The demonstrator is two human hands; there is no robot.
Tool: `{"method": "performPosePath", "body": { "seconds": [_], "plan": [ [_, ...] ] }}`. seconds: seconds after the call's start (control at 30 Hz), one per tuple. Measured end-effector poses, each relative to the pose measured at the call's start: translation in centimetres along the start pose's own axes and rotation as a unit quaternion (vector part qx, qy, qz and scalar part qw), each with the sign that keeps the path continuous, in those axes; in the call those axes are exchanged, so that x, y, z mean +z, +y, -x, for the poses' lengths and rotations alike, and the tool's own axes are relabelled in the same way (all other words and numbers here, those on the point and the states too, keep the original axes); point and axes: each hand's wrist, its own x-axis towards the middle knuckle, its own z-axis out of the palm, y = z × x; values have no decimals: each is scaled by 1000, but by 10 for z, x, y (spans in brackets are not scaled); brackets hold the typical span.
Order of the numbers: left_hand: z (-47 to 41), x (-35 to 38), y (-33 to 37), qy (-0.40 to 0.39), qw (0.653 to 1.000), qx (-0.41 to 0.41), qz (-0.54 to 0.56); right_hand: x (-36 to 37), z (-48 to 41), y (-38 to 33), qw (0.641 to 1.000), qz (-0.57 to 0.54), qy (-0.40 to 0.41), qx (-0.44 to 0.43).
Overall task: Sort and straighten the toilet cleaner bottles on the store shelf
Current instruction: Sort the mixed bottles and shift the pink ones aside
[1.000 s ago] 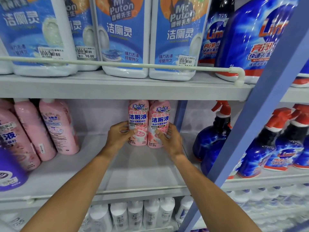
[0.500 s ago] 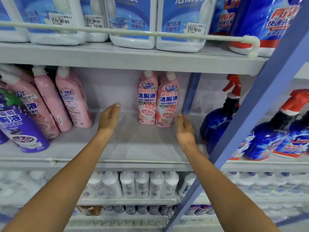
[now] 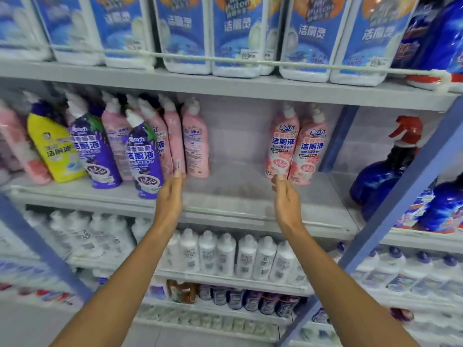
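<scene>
Bright even light; left side motion-blurred, edges bowed.

The top shelf [image 3: 225,85] is grey metal, with a white guard rail [image 3: 200,58] running along its front and curving down at the right end. Below it, the middle shelf [image 3: 238,194] is pale grey, with a thin rail along its front lip and a plain light back panel [image 3: 238,131] behind. A blue post [image 3: 335,139] stands at the rear right, and two more blue uprights slant across the front: one on the right [image 3: 406,196], one on the left [image 3: 42,244]. Lower shelves [image 3: 225,279] step down to a pale grey floor [image 3: 25,329]. The light is flat and even, with no hard shadows.
</scene>
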Motion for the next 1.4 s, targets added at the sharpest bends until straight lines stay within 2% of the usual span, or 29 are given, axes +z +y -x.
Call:
{"method": "performPosePath", "body": {
  "seconds": [0.23,0.4,0.57,0.83,1.13,1.4],
  "plan": [
    [11,-166,2,94,996,1,-3,109,68,-45,997,-17,-70,-3],
    [0,-253,7,161,987,1,-21,177,87,-78,990,-37,-132,-25],
    [-32,-297,13,194,980,6,-34,237,78,-103,982,-73,-165,-53],
    [-107,-336,37,210,975,21,-73,318,54,-134,975,-93,-173,-102],
    [-191,-371,57,224,967,14,-118,380,31,-185,984,-40,-72,-160],
    [-245,-389,53,148,984,1,-99,428,-10,-198,996,27,25,-78]
  ]
}}
